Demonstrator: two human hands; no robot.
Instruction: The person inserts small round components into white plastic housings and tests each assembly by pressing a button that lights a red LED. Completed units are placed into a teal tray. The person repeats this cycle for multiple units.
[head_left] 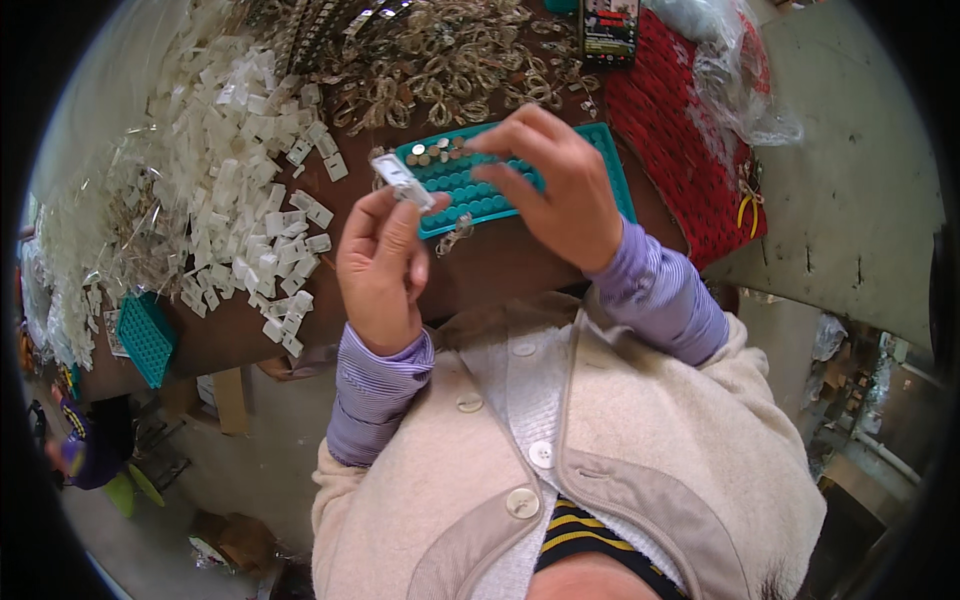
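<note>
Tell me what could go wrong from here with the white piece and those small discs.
The right hand is over the teal tray, close to the loose round discs; a brush of the fingers might scatter them.

The left hand pinches the white plastic piece near one end, so it could twist or slip.

If dropped leftward, it might get lost among the similar-looking pile of white pieces.

Lighting moderate, diffuse; shadows soft. Bright glints on clear plastic bag (pixel 748 85), far right; white plastic pieces (pixel 238 180), left, wash out pale. Right hand (pixel 572 192) slightly blurred. Floor (pixel 275 465), near left, dimmer, detail soft. Fisheye curvature strong; edges smeared, corners black.
</note>
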